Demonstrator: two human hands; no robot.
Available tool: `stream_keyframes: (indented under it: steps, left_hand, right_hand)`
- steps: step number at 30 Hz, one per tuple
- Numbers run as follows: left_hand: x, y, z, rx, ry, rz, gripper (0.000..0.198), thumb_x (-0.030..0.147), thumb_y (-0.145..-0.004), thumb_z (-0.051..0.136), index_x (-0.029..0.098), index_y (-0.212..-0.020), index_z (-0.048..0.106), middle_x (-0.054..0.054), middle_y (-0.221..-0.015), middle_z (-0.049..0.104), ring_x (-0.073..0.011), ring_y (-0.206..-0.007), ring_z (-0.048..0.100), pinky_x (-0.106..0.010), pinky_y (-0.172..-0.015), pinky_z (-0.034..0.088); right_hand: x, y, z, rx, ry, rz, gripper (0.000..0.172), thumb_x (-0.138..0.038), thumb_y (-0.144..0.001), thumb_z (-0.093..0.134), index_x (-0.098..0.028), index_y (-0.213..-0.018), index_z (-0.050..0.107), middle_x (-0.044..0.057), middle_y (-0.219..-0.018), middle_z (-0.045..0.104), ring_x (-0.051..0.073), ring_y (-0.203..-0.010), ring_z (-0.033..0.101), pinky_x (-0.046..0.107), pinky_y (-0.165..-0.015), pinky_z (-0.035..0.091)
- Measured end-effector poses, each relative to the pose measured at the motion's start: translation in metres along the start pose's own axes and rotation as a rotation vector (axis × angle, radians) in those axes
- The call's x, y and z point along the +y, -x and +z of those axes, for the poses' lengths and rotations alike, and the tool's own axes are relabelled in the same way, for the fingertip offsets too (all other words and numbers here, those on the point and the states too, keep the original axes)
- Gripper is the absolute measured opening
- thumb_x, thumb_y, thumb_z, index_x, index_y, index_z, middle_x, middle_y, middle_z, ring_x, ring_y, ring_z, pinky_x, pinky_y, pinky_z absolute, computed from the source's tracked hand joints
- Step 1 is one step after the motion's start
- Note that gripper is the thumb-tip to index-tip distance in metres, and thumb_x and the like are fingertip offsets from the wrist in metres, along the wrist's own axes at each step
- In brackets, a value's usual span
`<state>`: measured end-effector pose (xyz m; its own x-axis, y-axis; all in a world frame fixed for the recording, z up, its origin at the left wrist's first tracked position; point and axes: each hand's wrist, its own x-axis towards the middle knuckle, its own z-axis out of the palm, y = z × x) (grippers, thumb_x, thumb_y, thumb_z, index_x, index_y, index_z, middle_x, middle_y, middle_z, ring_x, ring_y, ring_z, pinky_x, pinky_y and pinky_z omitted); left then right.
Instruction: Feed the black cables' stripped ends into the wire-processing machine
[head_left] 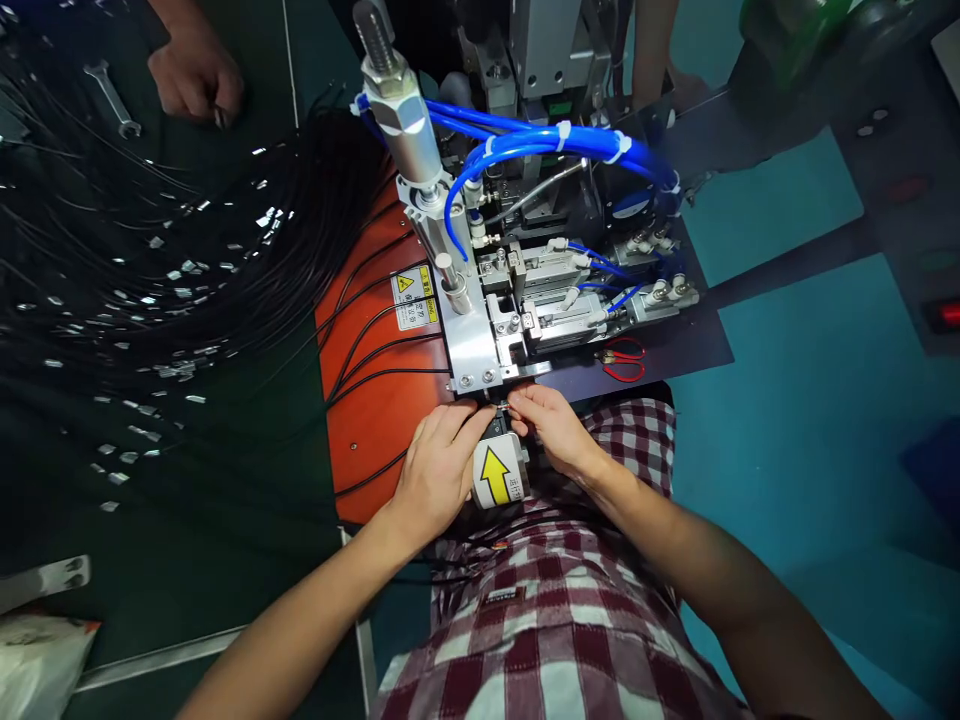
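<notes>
My left hand (439,468) and my right hand (547,425) meet at the front edge of a small metal press machine (495,300). Both pinch the end of a thin black cable (390,345) at the machine's slot; the left fingers are curled over it, the right thumb and forefinger grip a tiny metal piece at its tip. A white cylinder with a yellow arrow label (499,475) sits just below my hands. Several black cables run left across the orange plate (375,420).
A large heap of black cables with metal terminals (165,260) covers the dark bench at left. Another person's hand (196,75) rests at the top left near a wrench (112,98). Blue air hoses (555,145) loop over the machine. Red-handled snips (622,360) lie right.
</notes>
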<state>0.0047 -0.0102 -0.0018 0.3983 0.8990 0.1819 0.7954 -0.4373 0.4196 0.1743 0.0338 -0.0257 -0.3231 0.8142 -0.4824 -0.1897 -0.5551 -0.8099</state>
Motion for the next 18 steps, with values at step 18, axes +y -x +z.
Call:
stream_keyframes:
  steps: [18]
  left_hand:
    - [-0.003, 0.002, 0.002, 0.016, 0.083, -0.03, 0.039, 0.01, -0.091, 0.039, 0.016, -0.124, 0.057, -0.012, -0.11, 0.058, -0.0233, -0.102, 0.051, -0.038, -0.089, 0.046]
  right_hand:
    - [0.008, -0.001, -0.01, -0.044, 0.148, -0.153, 0.038, -0.056, -0.081, 0.059, -0.02, -0.077, 0.05, -0.005, -0.058, 0.053, 0.012, -0.056, 0.049, 0.029, -0.062, 0.041]
